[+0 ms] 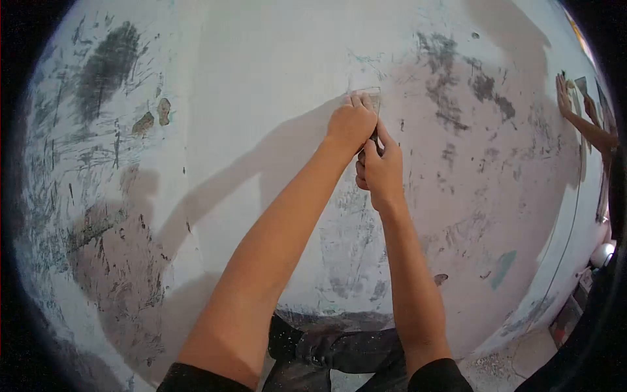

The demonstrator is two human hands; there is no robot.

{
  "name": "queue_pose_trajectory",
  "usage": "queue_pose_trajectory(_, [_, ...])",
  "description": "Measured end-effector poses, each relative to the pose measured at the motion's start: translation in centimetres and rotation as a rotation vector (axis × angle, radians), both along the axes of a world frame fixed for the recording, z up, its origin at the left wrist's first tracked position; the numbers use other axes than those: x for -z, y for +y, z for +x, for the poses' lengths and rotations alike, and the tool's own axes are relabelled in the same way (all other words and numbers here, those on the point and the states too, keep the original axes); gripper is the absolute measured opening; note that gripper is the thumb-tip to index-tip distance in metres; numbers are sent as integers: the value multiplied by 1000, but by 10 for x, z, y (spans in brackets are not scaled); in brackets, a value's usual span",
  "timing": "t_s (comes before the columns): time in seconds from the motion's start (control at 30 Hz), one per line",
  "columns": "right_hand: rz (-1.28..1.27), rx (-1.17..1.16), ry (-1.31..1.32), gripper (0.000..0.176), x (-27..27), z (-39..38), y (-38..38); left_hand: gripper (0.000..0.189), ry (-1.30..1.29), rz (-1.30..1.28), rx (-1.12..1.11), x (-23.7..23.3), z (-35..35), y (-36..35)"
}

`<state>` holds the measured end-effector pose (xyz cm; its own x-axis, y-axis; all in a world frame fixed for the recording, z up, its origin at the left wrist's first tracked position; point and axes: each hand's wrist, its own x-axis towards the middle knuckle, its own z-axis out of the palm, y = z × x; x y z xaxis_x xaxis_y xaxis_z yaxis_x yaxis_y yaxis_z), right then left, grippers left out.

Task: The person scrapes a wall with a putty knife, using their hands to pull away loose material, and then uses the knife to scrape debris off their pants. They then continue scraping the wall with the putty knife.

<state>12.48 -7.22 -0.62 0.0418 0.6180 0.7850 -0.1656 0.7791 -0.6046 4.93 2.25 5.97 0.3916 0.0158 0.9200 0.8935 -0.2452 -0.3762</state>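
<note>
A putty knife (374, 93) lies against the wall (261, 78), its metal blade showing just past my left fingers. My right hand (384, 171) is wrapped around its dark handle from below. Higher up, my left hand (353, 123) is closed over the blade, fingertips pressing it toward the wall; part of the blade is hidden beneath them. Around the knife the surface is pale and fairly smooth, with dark scuffs and scraped patches to its right.
Dark marks and chipped spots (145, 123) cover the wall's left side. At the far right, another person's hand (563, 95) rests flat on the wall. A round white lamp (601, 255) glows low at right, near crates (567, 320). Debris (499, 362) lies on the floor.
</note>
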Motion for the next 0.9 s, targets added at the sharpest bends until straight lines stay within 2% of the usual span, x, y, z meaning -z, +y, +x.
queue_pose_trajectory(0.03, [29,18,16,51,1,-3,7,46,-12,117,-52,-2,2,6])
queue_pose_trajectory(0.07, [54,42,37,51,1,-2,14,46,-6,119,-46,-4,4,13])
queue_pose_trajectory(0.17, [47,37,49,50,-2,-1,14,44,-47,-3,-24,-7,1,3])
queue_pose_trajectory(0.23, [-3,11,72,50,-5,-2,8,42,-18,-249,-2,-15,1,-5])
queue_pose_trajectory(0.27, [-19,17,84,50,-3,0,7,42,-5,-265,2,-12,3,-6])
queue_pose_trajectory(0.33, [52,57,18,51,-6,-2,8,41,-1,-90,41,-11,-3,1])
queue_pose_trajectory(0.4, [85,85,25,51,-8,-1,10,42,-14,-68,4,-16,2,7])
queue_pose_trajectory(0.47, [21,-27,65,51,-8,1,1,42,-28,88,32,-10,4,13])
queue_pose_trajectory(0.5, [36,-36,62,51,-12,-3,3,41,-28,-108,23,-12,2,-5])
queue_pose_trajectory(0.6, [47,25,68,49,-17,-7,12,42,-7,0,-48,-25,-2,2])
queue_pose_trajectory(0.63, [41,-20,68,49,-18,-4,9,43,-30,52,-54,-24,1,6])
queue_pose_trajectory(0.67, [35,-22,63,49,-18,-3,10,43,-35,46,-56,-24,-1,10])
queue_pose_trajectory(0.73, [36,-3,53,51,-20,-3,10,43,37,-126,83,-29,-5,4])
queue_pose_trajectory(0.77, [40,-12,45,54,-23,-5,10,50,2,-53,32,-34,-3,7])
queue_pose_trajectory(0.87, [2,-11,12,56,-30,-3,-2,48,10,-71,26,-33,-6,-3])
queue_pose_trajectory(0.9, [2,64,-5,56,-31,-6,2,52,17,-95,71,-35,-11,-7])
